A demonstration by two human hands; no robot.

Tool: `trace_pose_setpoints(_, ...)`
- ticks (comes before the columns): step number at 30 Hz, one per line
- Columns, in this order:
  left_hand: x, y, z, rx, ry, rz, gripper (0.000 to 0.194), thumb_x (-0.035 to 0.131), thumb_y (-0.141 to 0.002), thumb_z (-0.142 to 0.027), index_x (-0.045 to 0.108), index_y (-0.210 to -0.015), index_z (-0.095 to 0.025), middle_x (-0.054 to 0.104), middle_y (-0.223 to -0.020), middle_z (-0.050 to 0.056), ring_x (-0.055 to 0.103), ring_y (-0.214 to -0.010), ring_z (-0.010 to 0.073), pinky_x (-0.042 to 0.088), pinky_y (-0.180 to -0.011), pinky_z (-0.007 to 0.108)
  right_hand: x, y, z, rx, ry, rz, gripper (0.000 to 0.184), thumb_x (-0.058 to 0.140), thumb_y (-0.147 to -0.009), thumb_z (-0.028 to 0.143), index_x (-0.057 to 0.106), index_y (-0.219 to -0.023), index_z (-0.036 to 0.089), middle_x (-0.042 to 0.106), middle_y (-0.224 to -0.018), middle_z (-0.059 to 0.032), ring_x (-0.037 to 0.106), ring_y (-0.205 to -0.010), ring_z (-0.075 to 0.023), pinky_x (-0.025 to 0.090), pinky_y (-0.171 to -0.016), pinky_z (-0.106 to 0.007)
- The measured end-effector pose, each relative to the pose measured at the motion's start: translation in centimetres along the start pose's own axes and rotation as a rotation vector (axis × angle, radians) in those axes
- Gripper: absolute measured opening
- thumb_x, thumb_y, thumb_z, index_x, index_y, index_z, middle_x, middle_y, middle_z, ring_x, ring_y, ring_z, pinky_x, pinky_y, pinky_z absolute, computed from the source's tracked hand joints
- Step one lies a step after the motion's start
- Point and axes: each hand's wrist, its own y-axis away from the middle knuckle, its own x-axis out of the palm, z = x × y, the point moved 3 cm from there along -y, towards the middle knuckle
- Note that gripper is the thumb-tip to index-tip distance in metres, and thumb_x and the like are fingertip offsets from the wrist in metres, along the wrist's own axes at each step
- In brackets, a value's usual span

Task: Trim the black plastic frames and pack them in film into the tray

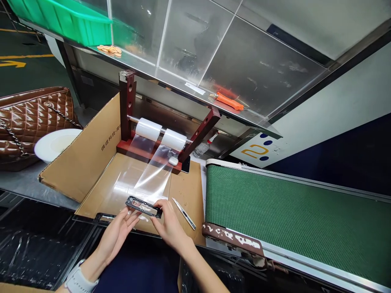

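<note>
A narrow black plastic frame (143, 205) with a long opening is held between my two hands, above the front of the cardboard. My right hand (168, 226) pinches its right end between thumb and fingers. Beneath the left end, my left hand (117, 230) supports it with fingers partly curled and fingertips touching it. Clear film (155, 175) runs down from two white rolls (148, 129) on a dark red stand (126, 110) to just behind the frame. Another similar black frame (105, 218) lies at the front edge, left of my hands. A slim white-and-black cutter (184, 213) rests right of my right hand.
A green conveyor belt (290, 215) runs along the right. An upright cardboard flap (82, 154), a white bowl (55, 142) and a brown quilted bag (36, 122) stand left. On the shelf above are an orange-handled tool (229, 101) and a green bin (70, 20). A white case (173, 161) sits by the stand.
</note>
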Motion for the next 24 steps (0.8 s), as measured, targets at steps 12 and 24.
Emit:
trace_pose_setpoints(12,0.2,-0.1,0.1,-0.008,-0.029,-0.014,0.027,0.041,-0.097,-0.016,0.051,-0.119,-0.007,0.056,-0.124,0.016,0.056,-0.114,0.0242,0.052,-0.091,0.03,0.3,0.1,-1.1,0.0,-0.006,0.034,0.032,0.059,-0.079,0.007,0.046,-0.108,0.016,0.05,-0.104,-0.0059,0.046,-0.098,-0.0167,0.041,-0.086,-0.031)
trace_pose_setpoints(24,0.4,-0.5,0.4,0.039,-0.115,-0.088,0.007,0.046,-0.091,-0.009,0.052,-0.096,-0.009,0.063,-0.089,0.006,0.066,-0.086,0.0226,0.054,-0.083,0.037,1.2,0.8,-1.8,-0.094,0.126,0.049,0.055,0.072,-0.07,0.012,0.042,-0.116,0.016,0.05,-0.116,-0.0083,0.044,-0.106,-0.0189,0.042,-0.092,-0.032)
